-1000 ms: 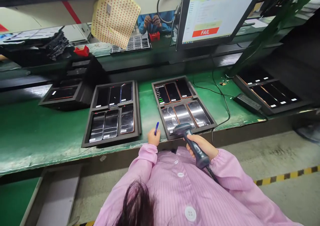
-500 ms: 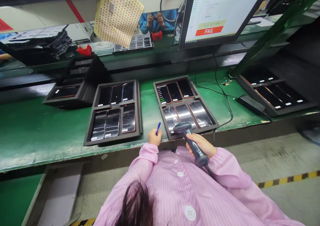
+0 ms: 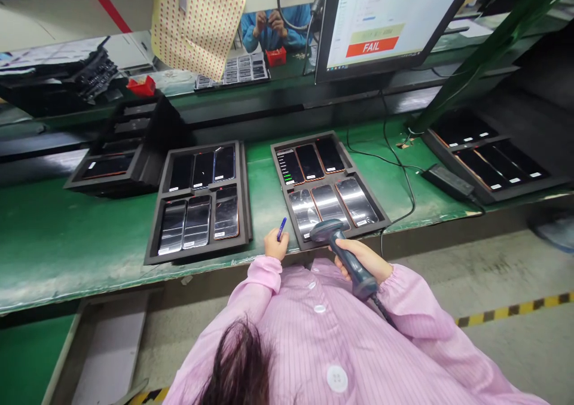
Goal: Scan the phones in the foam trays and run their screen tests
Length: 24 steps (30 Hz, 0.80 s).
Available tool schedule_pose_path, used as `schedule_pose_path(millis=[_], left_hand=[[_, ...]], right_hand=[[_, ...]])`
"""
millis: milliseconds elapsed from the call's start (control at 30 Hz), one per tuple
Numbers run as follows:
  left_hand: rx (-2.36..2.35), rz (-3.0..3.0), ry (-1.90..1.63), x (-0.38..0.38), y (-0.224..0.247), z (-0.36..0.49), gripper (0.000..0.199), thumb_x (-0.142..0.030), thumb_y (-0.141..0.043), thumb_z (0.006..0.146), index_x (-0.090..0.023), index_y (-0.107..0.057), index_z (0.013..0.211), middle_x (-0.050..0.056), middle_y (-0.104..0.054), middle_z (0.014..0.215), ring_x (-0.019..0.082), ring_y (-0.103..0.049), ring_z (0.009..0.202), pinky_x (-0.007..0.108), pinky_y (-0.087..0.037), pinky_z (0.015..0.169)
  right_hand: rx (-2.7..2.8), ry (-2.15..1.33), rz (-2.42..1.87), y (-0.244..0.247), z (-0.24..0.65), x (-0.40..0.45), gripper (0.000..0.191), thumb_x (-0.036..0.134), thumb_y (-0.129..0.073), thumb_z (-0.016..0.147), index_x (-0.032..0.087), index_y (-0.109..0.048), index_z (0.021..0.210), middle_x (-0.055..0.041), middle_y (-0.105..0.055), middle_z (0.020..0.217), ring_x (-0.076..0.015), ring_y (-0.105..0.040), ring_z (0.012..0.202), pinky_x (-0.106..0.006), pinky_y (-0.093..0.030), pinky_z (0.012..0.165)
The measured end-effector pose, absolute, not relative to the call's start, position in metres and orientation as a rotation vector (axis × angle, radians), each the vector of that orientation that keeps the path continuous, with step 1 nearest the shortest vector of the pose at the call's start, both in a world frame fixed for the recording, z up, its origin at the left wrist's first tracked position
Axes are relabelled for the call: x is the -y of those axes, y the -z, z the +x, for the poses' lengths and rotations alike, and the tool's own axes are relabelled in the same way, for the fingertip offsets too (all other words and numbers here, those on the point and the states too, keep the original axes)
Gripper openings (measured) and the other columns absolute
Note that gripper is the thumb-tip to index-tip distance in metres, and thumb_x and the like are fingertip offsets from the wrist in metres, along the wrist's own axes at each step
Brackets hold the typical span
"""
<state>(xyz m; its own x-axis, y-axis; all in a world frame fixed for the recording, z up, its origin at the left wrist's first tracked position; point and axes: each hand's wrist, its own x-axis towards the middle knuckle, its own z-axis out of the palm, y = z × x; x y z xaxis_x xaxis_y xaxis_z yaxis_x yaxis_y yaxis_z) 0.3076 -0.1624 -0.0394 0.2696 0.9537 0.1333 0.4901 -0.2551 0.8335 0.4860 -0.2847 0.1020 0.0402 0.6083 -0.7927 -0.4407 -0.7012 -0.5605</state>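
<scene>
My right hand (image 3: pixel 361 258) is wrapped round the grip of a dark handheld barcode scanner (image 3: pixel 354 264). The scanner's head hangs over the near-left corner of a black foam tray (image 3: pixel 301 244), close above a smartphone (image 3: pixel 305 209) in its front row. Several phones lie in that tray, and one at the back left has a lit screen with white and green lines. My left hand (image 3: pixel 275 246) rests at the bench edge, closed round a blue pen (image 3: pixel 281 229) that points up. Beside it, to the left, another foam tray (image 3: pixel 152 243) holds several phones.
A monitor (image 3: pixel 381 22) above the bench shows a red FAIL bar. Stacked trays (image 3: pixel 143 171) stand at the left, and another phone tray (image 3: pixel 497 198) lies right. A cable (image 3: pixel 410 195) and a black adapter (image 3: pixel 448 182) lie between. Across the bench, a co-worker's hands (image 3: pixel 271 23) hold something small.
The view has shifted slightly, so the bench things sit a little farther left. Both hands keep their hold, and the scanner stays over the same tray corner.
</scene>
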Motion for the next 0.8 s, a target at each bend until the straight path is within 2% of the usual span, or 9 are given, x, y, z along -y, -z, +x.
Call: schedule_pose_path(millis=[200,500,800], left_hand=[[-1.342,1.855,-0.843,0.162,0.043,0.306,0.030,-0.032,-0.049,0.068,-0.023,-0.029,0.048,-0.004,-0.035,0.049,0.012,-0.038,0.050,0.026,-0.034,0.054],[-1.259,1.898,-1.000,0.160,0.039,0.305,0.031,-0.032,-0.048,0.070,-0.022,-0.032,0.045,-0.005,-0.033,0.045,0.011,-0.034,0.044,0.025,-0.030,0.048],[-1.282,1.928,-0.982,0.157,0.046,0.302,0.032,-0.037,-0.048,0.071,-0.022,-0.034,0.046,-0.004,-0.034,0.045,0.011,-0.035,0.043,0.025,-0.032,0.048]], right_hand=[[0.147,-1.776,-1.540,-0.093,0.484,0.281,0.021,0.037,-0.046,0.085,0.017,-0.050,0.080,0.0013,-0.056,0.047,-0.0109,-0.050,0.034,-0.020,-0.042,0.032],[0.238,-1.712,-1.509,-0.077,0.477,0.278,0.025,0.043,-0.046,0.081,0.018,-0.045,0.083,0.0028,-0.055,0.044,-0.0117,-0.048,0.030,-0.020,-0.039,0.029],[0.202,-1.764,-1.530,-0.077,0.475,0.282,0.019,0.038,-0.038,0.084,0.019,-0.040,0.080,0.0026,-0.053,0.041,-0.0111,-0.049,0.030,-0.015,-0.034,0.030]])
